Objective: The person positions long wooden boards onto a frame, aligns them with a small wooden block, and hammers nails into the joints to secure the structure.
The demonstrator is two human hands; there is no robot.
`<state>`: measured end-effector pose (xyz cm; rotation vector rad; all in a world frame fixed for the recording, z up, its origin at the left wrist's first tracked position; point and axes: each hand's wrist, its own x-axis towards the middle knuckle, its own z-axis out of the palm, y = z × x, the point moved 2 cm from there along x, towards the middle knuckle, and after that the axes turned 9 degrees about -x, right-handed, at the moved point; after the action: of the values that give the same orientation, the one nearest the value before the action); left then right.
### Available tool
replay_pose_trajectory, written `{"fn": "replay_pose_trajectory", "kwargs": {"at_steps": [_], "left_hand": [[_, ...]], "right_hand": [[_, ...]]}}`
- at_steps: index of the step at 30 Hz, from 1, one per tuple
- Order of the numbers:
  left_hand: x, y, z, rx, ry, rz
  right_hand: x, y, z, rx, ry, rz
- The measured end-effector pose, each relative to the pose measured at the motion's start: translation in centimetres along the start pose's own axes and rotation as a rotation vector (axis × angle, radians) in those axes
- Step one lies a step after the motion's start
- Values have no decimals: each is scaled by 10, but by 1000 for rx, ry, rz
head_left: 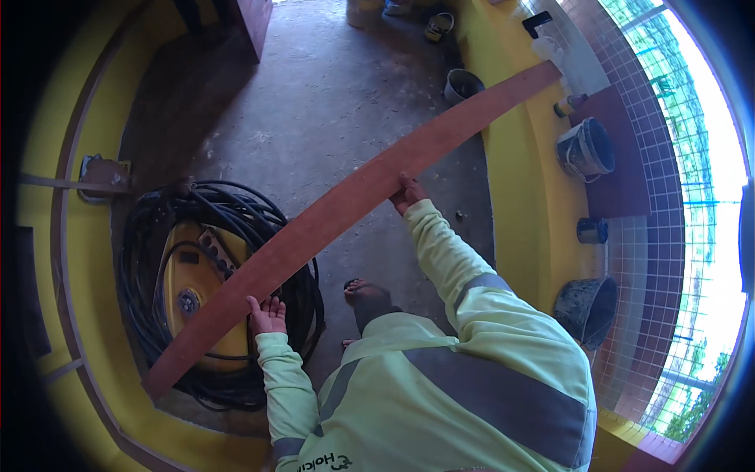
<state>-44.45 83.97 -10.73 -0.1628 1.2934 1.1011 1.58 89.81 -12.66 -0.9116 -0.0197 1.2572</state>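
Right hand grasps the plank by its near edge; left hand, palm up, meets that edge, whether gripping I cannot tell; plank slants from over the coil, by the floor's left edge, toward the ledge; dark lettering marks the shirt.

From the centre of view, a long reddish board bars the way from 8 o'clock to between 1 and 2, while the floor beyond it lies open toward 12, with a dark bucket at 1. Between 8 and 9, a black cable coil and yellow machine block passage below the board near the left grip. A narrow floor strip runs past the right grip toward 3, stopped by the yellow wall.
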Motion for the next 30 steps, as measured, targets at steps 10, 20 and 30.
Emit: {"fn": "replay_pose_trajectory", "kwargs": {"at_steps": [10, 20, 30], "left_hand": [[-27, 57, -45, -378, -71, 295], [-124, 181, -12, -617, -333, 797], [-311, 216, -1, 775, 585, 1671]], "right_hand": [[-59, 19, 106, -80, -432, 90], [-147, -32, 278, -55, -934, -111], [-312, -2, 426, 0, -1064, -351]]}}
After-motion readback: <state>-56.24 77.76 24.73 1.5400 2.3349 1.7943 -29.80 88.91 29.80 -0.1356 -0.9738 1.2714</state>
